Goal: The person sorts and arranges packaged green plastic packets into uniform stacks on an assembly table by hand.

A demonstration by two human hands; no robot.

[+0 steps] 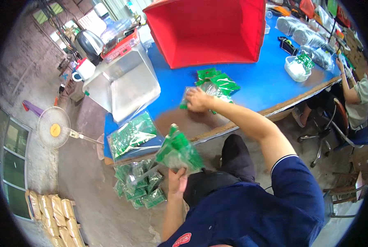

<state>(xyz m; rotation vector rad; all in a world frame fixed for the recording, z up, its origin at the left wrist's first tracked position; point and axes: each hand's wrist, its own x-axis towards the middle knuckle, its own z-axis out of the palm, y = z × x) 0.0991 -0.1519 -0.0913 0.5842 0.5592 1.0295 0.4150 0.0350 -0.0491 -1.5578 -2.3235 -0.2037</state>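
Note:
My left hand (177, 181) is closed around the bottom of a bundle of green-and-clear plastic packets (176, 150), held up in front of the table's near edge. Over the blue table (167, 88) reaches my right hand (198, 100), its fingers curled onto a green packet (184, 105) that is partly covered by them. Just beyond it lies a loose pile of similar green packets (223, 84). A clear bag filled with green packets (132, 136) rests flat at the table's left corner.
A big red bin (208, 37) lies tipped, its opening toward me. Left of it is a translucent plastic box (134, 88). Filled green bags (141, 185) are heaped on the floor. A fan (54, 128) stands left; a small tub (297, 70) and a seated person (358, 99) are right.

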